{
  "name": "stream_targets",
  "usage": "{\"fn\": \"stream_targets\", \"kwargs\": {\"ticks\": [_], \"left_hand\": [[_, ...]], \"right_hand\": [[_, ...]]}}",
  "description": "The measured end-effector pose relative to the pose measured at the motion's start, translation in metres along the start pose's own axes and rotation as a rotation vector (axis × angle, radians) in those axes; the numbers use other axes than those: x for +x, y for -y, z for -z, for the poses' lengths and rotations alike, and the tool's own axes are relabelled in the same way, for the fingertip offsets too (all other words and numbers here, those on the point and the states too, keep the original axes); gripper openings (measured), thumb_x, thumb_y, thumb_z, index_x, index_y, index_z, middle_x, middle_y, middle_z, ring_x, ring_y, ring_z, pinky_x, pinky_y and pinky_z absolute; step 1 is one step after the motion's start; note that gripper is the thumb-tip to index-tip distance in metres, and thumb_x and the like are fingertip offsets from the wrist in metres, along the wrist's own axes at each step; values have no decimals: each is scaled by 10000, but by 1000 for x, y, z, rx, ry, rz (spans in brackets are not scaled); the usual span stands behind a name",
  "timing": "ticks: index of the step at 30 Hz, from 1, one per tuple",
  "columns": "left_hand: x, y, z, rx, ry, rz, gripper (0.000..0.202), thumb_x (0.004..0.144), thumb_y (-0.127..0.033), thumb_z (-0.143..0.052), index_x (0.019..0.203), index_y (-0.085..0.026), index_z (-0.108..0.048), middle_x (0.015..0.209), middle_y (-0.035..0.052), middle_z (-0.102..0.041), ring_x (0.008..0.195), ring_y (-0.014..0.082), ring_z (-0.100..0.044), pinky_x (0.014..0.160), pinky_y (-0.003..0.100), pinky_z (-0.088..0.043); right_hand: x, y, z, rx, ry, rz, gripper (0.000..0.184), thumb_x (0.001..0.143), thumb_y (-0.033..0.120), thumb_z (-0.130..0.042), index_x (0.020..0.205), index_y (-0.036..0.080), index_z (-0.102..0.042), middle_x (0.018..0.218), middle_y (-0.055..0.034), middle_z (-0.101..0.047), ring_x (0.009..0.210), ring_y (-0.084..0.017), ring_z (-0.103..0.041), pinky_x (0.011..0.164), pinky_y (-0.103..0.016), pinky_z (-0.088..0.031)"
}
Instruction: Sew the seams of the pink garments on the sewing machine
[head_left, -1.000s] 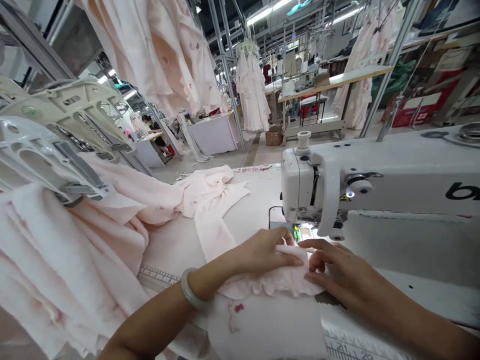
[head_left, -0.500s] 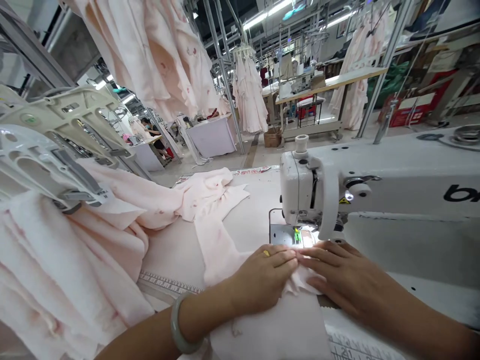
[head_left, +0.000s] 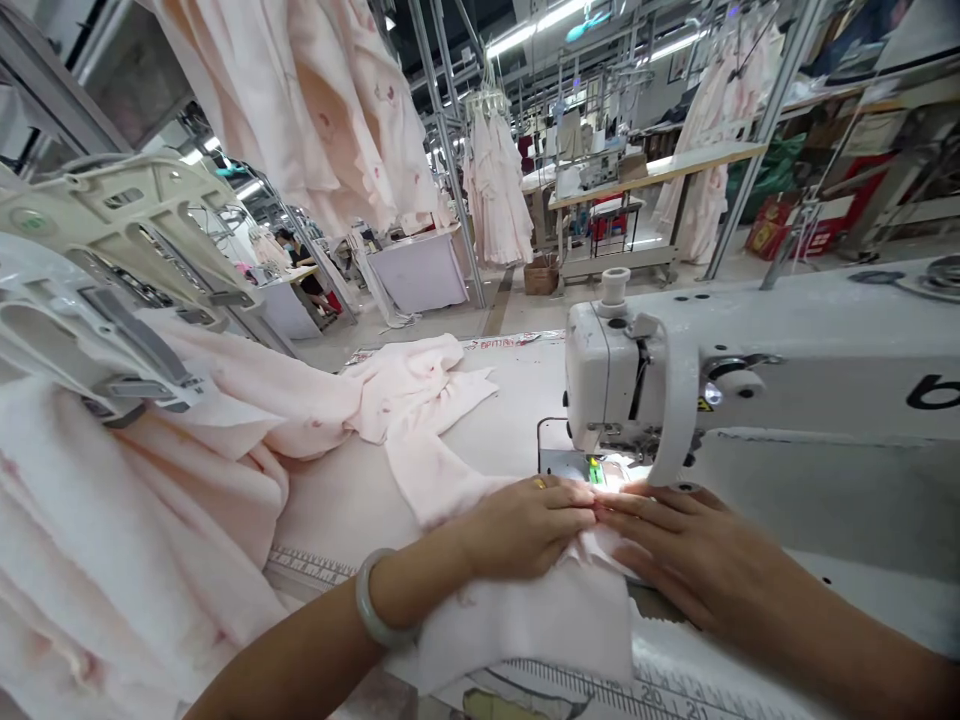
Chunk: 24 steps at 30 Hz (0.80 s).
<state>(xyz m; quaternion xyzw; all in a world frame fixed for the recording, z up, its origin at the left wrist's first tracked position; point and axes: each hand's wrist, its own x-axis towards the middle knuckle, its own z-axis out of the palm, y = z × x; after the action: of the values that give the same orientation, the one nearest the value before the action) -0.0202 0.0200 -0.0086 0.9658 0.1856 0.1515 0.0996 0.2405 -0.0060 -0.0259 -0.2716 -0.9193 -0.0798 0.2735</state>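
Observation:
A white sewing machine (head_left: 750, 370) stands on the table, its lit needle area just beyond my fingertips. My left hand (head_left: 525, 525) lies flat on a pale pink fabric piece (head_left: 540, 610), fingers together and stretched toward the needle. My right hand (head_left: 675, 550) presses the same fabric from the right, fingers extended, tips meeting those of the left. A pale bracelet (head_left: 371, 605) circles my left wrist.
A heap of pink garments (head_left: 150, 500) covers the table's left side under a white plastic frame (head_left: 97, 290). A ruler strip (head_left: 645, 690) runs along the near table edge. Pink garments hang overhead; other worktables and a seated person are far behind.
The fabric has slid toward the needle; both hands moved slightly forward with it. More of the ruler strip at the near edge now shows.

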Motion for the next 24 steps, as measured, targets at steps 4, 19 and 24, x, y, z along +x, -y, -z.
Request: {"fn": "stream_targets", "kwargs": {"ticks": [4,19,24], "left_hand": [[-1,-3,1,-1,19,-3,331,1047,-135,-421,1295,-97,-637,1417,181,-672,1371,243,-596,1195,412,-498],[3,-1,-4,108,31,111,349,1044,-126,-437,1340,-77,-615,1438,195,-654,1436,288,-556,1212,419,-468],[4,-2,-1,78,27,108,353,1033,-116,-457,1354,-101,-604,1421,189,-659,1422,270,-562,1186,427,-489]], "right_hand": [[1,3,0,0,0,-4,308,1088,306,-506,1332,227,-677,1286,-52,-758,1114,-249,-704,928,-431,-445],[-4,-10,-7,39,52,-124,374,1092,382,-521,1450,336,-618,1274,4,-770,1096,-246,-752,986,-426,-503],[-5,-7,0,58,73,-54,306,1085,236,-474,1302,309,-678,1274,-4,-762,1101,-229,-731,1093,-437,-452]]}}
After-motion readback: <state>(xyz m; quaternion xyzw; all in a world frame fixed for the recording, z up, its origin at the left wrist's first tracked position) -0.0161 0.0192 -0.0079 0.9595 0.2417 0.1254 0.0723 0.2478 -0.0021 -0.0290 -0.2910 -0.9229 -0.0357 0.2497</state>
